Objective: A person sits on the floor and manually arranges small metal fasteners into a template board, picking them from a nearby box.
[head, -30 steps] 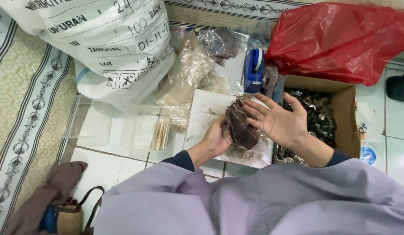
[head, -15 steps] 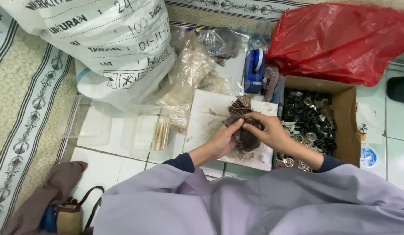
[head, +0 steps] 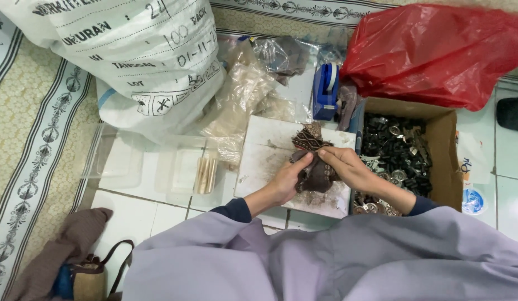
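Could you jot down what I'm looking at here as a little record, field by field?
Setting: tiled floor beside a patterned mat
Left hand: grips a dark patterned cloth piece
Right hand: pinches the same cloth piece from the other side
Under the hands: white board, dusty
Person's right: cardboard box of dark metal parts
Behind: red plastic bag, blue tape dispenser, large white sack
Person's left: clear plastic tray with pale sticks

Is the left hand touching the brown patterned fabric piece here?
Touching. The head view shows the left hand with its fingers pressed against the brown patterned fabric piece, no gap, above the white board.
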